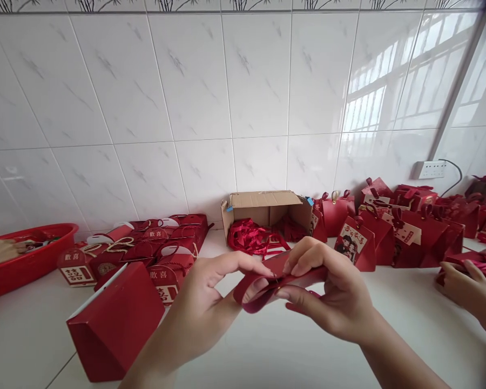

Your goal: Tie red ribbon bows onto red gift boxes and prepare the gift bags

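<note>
Both my hands hold a red ribbon (267,286) above the white floor. My left hand (210,302) pinches its left loop between thumb and fingers. My right hand (332,292) is closed on the ribbon's right part, fingers curled over it. The ribbon is folded into a loop between the two hands. A red gift box (115,324) lies tilted just left of my left forearm.
An open cardboard box (267,210) with red ribbons stands by the tiled wall. Flat red boxes (146,251) pile at the left beside a red basin (24,259). Assembled red gift boxes (400,227) crowd the right. Another person's hand (465,286) holds ribbon at the right edge.
</note>
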